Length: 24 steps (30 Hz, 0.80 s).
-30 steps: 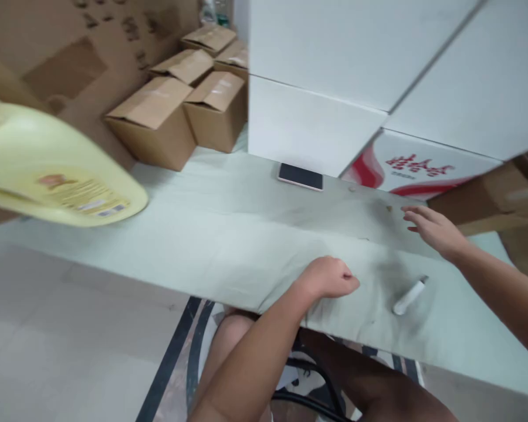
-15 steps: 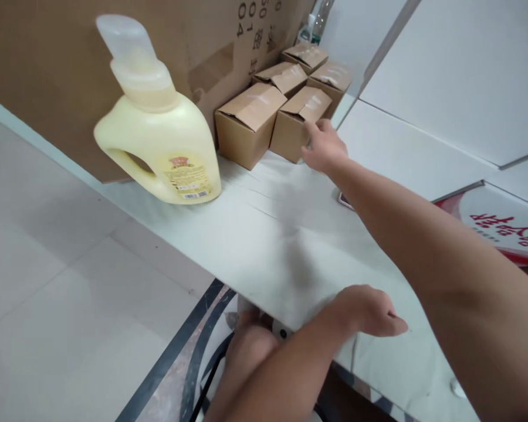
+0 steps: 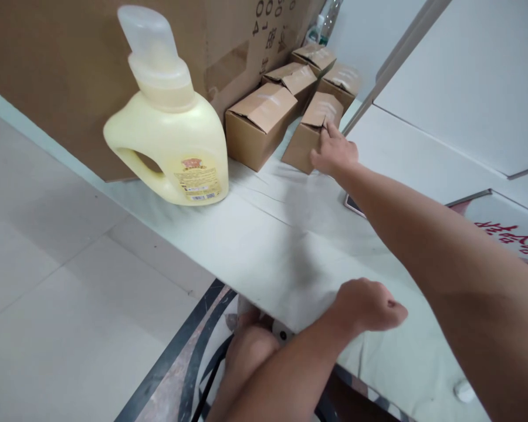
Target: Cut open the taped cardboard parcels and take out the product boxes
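Note:
My right hand (image 3: pixel 335 151) reaches across to the nearest right small cardboard box (image 3: pixel 303 143) and grips its near right corner, fingertips at the top flap edge and side. This box stands at a slight angle, with a gap to the larger cardboard box (image 3: pixel 250 138) on its left. My left hand (image 3: pixel 370 305) is closed in a fist, low over the near part of the table, and nothing shows in it. Several more taped boxes (image 3: pixel 341 77) stand just behind.
A pale yellow detergent bottle (image 3: pixel 180 140) stands on the left, before a big carton (image 3: pixel 61 88). Clear plastic bottles (image 3: pixel 330 22) are at the back. A phone-like object (image 3: pixel 352 204) lies by my right forearm, and a red-and-white carton (image 3: pixel 510 228) is at right.
The gripped box has shifted right and towards me, opening a gap to the box on its left. My right hand moved with it. My left fist stays about where it was.

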Tool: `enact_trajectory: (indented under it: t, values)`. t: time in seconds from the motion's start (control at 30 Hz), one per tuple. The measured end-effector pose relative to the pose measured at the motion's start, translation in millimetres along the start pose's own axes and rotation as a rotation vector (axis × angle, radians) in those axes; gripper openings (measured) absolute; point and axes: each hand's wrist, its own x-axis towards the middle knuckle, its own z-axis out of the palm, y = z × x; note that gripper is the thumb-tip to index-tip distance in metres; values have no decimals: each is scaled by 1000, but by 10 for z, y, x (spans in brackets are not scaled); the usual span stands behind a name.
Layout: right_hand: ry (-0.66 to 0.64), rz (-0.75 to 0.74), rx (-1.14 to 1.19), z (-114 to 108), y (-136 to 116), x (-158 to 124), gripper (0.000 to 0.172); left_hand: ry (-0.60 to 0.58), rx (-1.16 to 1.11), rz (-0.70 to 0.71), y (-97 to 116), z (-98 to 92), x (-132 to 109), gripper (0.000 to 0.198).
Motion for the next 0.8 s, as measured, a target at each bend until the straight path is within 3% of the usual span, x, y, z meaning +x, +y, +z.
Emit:
enact_trajectory:
  t: [0.17, 0.33, 0.43, 0.5, 0.63, 0.73, 0.8]
  values:
    - [63, -188, -39, -127, 162, -1078, 64, 580, 18, 42, 53, -196, -125, 39]
    - [111, -181, -31, -256, 679, -2475, 52, 1114, 126, 383, 0, -260, -267, 16]
    - [164, -66, 8, -250, 1080, -3456, 41, 1321, 68, 550, -74, -281, -247, 26]
    - [241, 91, 91, -207, 1304, -4099, 40, 1237, 3, 565, -104, -302, -185, 37]
    - [466, 541, 256, -37, 1619, -5066, 48, 659, -124, 539, -95, -299, -55, 49]
    - [403, 769, 226, 158, 1789, -5404, 54, 321, -198, 546, -55, -246, 9, 53]
    - [287, 825, 230, 279, 1869, -5483, 55, 233, -238, 543, -22, -201, 50, 52]
